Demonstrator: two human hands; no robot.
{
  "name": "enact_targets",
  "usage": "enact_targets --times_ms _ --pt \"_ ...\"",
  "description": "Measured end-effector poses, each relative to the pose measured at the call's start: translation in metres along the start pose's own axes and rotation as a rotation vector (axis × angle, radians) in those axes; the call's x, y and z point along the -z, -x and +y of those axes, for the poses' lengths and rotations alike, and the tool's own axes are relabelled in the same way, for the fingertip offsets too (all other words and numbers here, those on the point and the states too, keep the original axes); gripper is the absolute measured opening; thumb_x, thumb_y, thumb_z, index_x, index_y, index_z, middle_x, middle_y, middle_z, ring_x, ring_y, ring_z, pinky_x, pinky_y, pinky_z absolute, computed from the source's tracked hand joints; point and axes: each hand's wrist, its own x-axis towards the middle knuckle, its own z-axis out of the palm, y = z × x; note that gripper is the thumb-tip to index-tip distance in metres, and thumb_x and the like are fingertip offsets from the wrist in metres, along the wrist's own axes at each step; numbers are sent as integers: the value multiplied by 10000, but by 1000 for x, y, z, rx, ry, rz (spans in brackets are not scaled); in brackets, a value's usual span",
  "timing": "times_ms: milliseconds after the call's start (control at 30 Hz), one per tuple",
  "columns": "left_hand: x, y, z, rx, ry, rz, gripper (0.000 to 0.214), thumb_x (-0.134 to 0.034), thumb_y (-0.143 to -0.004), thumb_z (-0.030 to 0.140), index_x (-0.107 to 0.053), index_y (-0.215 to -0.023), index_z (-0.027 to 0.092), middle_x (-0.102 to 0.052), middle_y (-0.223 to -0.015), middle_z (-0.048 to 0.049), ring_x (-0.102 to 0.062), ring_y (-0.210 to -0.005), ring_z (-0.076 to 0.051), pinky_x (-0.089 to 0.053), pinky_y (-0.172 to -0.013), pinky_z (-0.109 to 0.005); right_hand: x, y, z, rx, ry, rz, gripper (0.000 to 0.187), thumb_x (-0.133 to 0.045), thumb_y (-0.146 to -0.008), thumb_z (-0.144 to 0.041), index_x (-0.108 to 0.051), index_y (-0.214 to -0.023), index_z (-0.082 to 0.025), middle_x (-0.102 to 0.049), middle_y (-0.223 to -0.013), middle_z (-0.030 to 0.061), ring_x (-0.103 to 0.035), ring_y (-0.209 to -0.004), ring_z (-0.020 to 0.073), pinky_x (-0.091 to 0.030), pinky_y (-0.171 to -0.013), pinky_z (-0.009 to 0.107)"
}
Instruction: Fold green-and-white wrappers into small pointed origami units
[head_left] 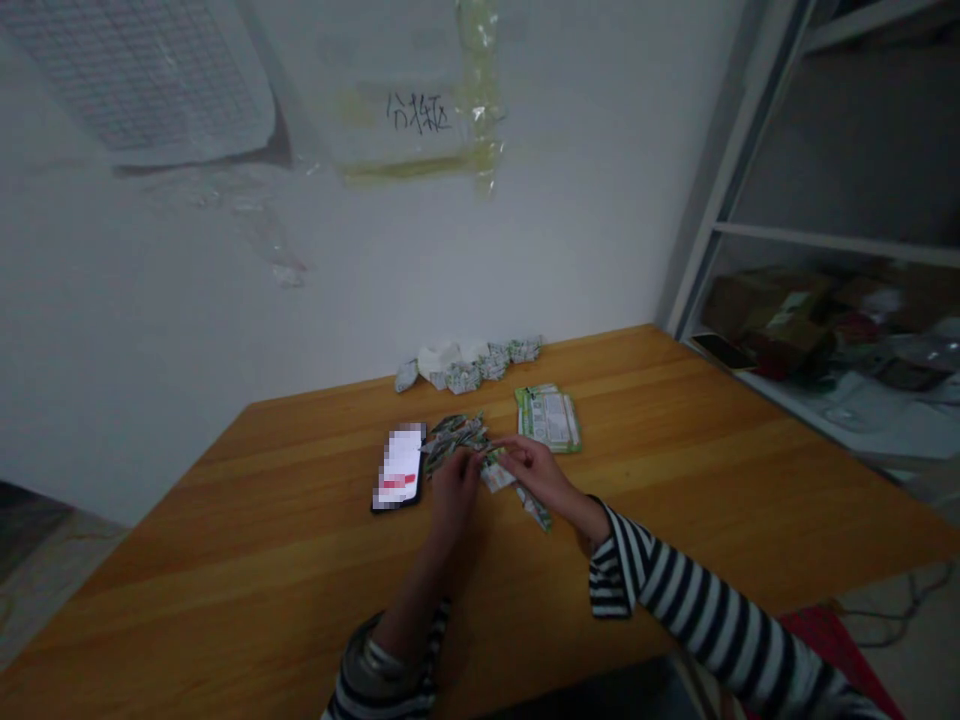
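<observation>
My left hand [454, 488] and my right hand [541, 470] meet over the middle of the wooden table, fingers pinched close together. Between them is a small whitish printed paper piece [497, 477], partly hidden by the fingers; its exact kind is too dim to make out. Just behind the hands lies a pile of crumpled green-and-white printed strips [455, 434]. One more folded strip [535, 510] rests below my right hand. A neat stack of flat green-and-white printed packets [550, 418] sits beyond the right hand.
A phone [400, 468] with a lit screen lies left of the pile. Crumpled white and printed wads [463, 373] line the table's back edge by the wall. To the right stands a shelf [832, 240] with boxes and another phone [723, 351]. The wooden table [262, 560] extends around the hands.
</observation>
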Motion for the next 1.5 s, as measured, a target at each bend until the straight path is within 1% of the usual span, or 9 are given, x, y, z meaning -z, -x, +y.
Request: enact_targets --times_ms 67,167,267,500,633,833,1033,1300,1500 --pt "0 0 2 52 45 0 288 -522 -860 424 -552 -707 181 -510 -551 34 -478 -519 -128 -351 -516 -229 1 0 3 -20 14 -24 290 -651 -781 -431 -653 -908 -170 -586 -600 -35 -503 -502 109 -389 -480 203" --pt "-4 1 6 134 210 -6 268 -533 -854 457 -538 -905 194 -541 -555 52 -506 -485 -131 -373 -482 -219 4 0 5 31 178 170 233 -615 -803 -393 -663 -802 -165 -625 -631 -12 -549 -556 140 -424 -517 224" --pt "-10 3 10 135 314 -40 272 -516 -864 469 -491 -876 198 -588 -610 33 -550 -525 -135 -414 -506 -224 6 1 3 140 379 270 218 -556 -852 -329 -701 -823 -168 -677 -694 13 -594 -643 173 -462 -604 254" --pt "-4 6 17 23 70 1 268 -477 -899 409 -451 -730 202 -489 -650 38 -466 -592 -127 -359 -568 -235 -5 10 -6 221 225 -124 207 -564 -885 -314 -741 -950 -226 -737 -903 35 -668 -900 215 -502 -862 354" --pt "2 4 17 -6 -4 -50 280 -431 -917 388 -433 -701 211 -473 -622 34 -443 -572 -138 -323 -548 -242 -6 7 1 95 -51 -137 392 -593 -862 -461 -678 -1167 -231 -706 -1126 38 -612 -1098 230 -441 -1004 429" --pt "0 4 18 -12 -101 -29 235 -431 -923 364 -426 -741 215 -495 -668 19 -459 -594 -147 -317 -562 -252 -8 5 10 -24 -309 -190 476 -629 -828 -518 -642 -1228 -260 -639 -1271 31 -575 -1174 228 -351 -1090 461" --pt "2 5 16 -40 -179 49 234 -314 -971 313 -424 -789 217 -505 -705 -2 -487 -624 -159 -336 -592 -268 -12 9 6 -4 -348 -257 498 -641 -830 -504 -607 -1268 -270 -562 -1371 58 -510 -1268 218 -263 -1143 448" --pt "2 3 8 1 -359 15 146 -397 -940 276 -468 -838 201 -561 -716 -22 -531 -609 -174 -340 -551 -263 -8 10 -2 -1 -191 -190 477 -617 -825 -546 -658 -1200 -254 -628 -1292 69 -523 -1259 239 -338 -1103 451" --pt "4 2 12 -310 -660 -154 166 -471 -885 133 -595 -965 208 -618 -934 -81 -580 -896 -225 -423 -694 -282 9 -2 -1 -148 -183 151 466 -644 -800 -532 -658 -1171 -251 -703 -1137 57 -691 -951 219 -566 -842 395"
